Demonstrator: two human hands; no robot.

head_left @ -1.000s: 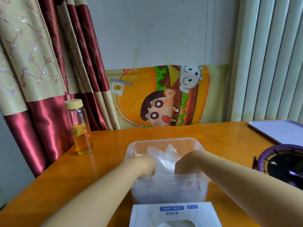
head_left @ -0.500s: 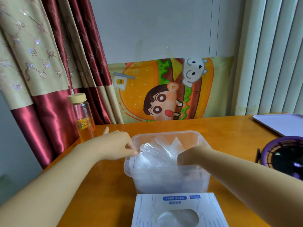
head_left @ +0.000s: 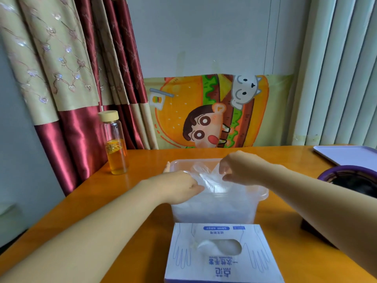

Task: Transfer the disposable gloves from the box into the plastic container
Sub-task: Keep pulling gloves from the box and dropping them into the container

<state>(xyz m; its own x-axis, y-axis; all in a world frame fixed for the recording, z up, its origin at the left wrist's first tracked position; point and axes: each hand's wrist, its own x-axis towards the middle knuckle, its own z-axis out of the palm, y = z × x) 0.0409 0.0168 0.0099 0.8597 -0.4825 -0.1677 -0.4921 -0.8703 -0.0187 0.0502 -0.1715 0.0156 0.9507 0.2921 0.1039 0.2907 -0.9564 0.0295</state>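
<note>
Now my right grip [head_left: 240,169] is up out of the plastic container [head_left: 262,194]; a second ago it was pushed down among the gloves [head_left: 208,180]. My left grip [head_left: 179,186], which had swung out past the left wall half a second ago, is back over the near-left corner of the rim. Both are curled tight rather than spread. The right thumb and fingers pinch a fold of the clear film above the heap. The left fingertips look nipped onto the same loose sheet at its left edge, though the film is too clear for me to be sure of that hold. The gloves lie as a crumpled heap inside the container, which stands mid-worktop [head_left: 142,160], just behind the box [head_left: 220,262] at the near edge. I judge the pressing-down is finished and I am tucking the top glove so the heap sits below the rim. Pale film shows through the box's oval slot, so more remains to pull. The bottle [head_left: 115,144] stands well apart, towards the left edge.
</note>
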